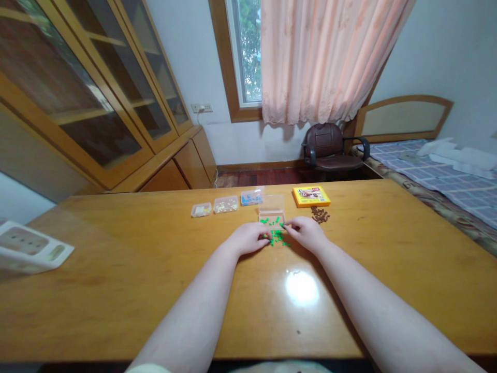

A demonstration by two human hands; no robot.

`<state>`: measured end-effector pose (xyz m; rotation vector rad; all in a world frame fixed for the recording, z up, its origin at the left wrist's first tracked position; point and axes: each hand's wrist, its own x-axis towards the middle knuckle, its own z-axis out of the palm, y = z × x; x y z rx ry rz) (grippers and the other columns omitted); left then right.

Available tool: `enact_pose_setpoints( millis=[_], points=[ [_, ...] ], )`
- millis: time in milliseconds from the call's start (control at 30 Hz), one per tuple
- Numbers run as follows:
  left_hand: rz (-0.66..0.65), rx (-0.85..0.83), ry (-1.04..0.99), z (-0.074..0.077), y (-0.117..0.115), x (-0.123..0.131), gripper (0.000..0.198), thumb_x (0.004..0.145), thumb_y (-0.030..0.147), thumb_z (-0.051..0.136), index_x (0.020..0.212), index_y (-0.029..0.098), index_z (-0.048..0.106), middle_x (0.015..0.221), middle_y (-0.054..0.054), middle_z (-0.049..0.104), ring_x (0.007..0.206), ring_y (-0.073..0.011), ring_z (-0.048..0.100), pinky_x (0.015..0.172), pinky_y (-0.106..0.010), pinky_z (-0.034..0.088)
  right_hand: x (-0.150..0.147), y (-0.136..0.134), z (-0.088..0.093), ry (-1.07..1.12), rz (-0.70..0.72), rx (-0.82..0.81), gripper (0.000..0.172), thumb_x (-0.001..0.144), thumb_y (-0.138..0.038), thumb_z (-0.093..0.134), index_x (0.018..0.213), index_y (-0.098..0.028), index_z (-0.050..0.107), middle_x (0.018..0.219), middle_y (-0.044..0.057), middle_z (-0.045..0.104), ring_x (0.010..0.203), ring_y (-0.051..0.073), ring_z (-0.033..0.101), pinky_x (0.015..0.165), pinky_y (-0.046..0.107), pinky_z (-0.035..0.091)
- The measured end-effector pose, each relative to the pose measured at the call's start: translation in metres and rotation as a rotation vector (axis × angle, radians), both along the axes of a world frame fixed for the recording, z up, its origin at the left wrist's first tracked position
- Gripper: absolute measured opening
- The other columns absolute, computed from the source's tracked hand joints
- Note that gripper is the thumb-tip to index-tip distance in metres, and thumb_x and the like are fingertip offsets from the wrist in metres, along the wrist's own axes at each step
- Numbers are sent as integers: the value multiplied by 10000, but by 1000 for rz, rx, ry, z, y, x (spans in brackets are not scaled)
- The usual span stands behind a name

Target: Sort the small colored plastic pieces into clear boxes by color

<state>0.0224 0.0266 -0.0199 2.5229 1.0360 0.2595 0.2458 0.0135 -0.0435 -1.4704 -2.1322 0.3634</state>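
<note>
Small green plastic pieces (276, 236) lie in a loose pile on the wooden table. Just behind them stands a clear plastic box (272, 212) with its lid raised, and several green pieces show inside it. On the pile's left edge is my left hand (250, 239), its thumb and fingers curved and slightly apart beside the green pieces. My right hand (306, 231) reaches to the box's front right corner. Its thumb and fingertips are pinched together at a small green piece, partly hidden by the fingers.
Left of the open box are clear boxes with blue pieces (251, 198), pale yellow pieces (225, 205) and whitish pieces (201, 210). A yellow box (311, 196) lies behind scattered brown pieces (320, 215). A white carton (33, 246) stands at the table's left.
</note>
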Motion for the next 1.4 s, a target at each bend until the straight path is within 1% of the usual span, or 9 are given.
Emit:
enact_pose_setpoints(
  millis=[200,400,467,567,667,800,900,1167,1400],
  points=[
    [25,-9,23,-3,0,1,152,802,273,542,892,224,655,902,-11,674,822,-155,594,728,-232,426,-4,2,1,41,-90,-26,291,858,-343,479,999,-203,693,813,53,708,722,175,615,663,263,427],
    [31,30,32,-3,-1,-1,127,797,271,538,827,214,647,800,-3,646,715,-135,558,643,-219,401,-6,-4,2,44,69,-55,261,859,-326,480,879,-199,707,838,55,705,724,155,602,664,243,411],
    [81,65,1,-1,0,-2,149,806,276,530,862,216,654,825,-10,641,733,-134,557,665,-223,407,-7,-4,2,33,72,-65,261,860,-329,483,878,-197,708,816,53,701,697,147,591,643,236,398],
    [250,151,-59,1,3,-3,226,839,283,489,983,216,650,902,-30,633,780,-142,564,713,-241,420,-7,-5,3,25,79,-95,260,864,-328,483,887,-200,708,756,37,691,645,132,572,603,223,380],
    [324,193,-88,0,4,-3,277,854,294,471,1071,217,625,915,-35,624,796,-148,565,734,-254,426,-9,-8,7,-4,166,-140,225,850,-307,512,944,-230,702,726,10,686,616,124,567,590,217,381],
    [254,166,-58,0,2,-1,222,853,272,466,966,223,652,889,-27,619,797,-143,559,743,-248,425,-15,-15,11,-61,343,-75,248,845,-303,533,1044,-281,680,964,28,700,824,158,615,746,257,432],
    [202,139,-41,-1,0,1,182,831,250,487,916,225,646,902,-21,620,814,-142,555,737,-240,421,-20,-17,11,-123,406,-21,245,856,-308,524,1035,-292,691,1066,42,672,908,175,609,802,277,435],
    [71,79,-19,0,-2,3,100,778,253,539,835,198,600,814,-12,608,743,-139,540,661,-226,396,-22,-15,4,-128,416,-48,196,849,-280,542,907,-297,729,957,23,691,881,164,616,778,250,440],
    [5,11,-5,-1,-2,2,110,756,243,562,830,206,634,796,-2,627,738,-137,550,662,-217,398,-25,-18,8,-133,422,-24,179,832,-232,531,849,-232,709,889,41,697,849,172,613,759,256,440]
  ],
)
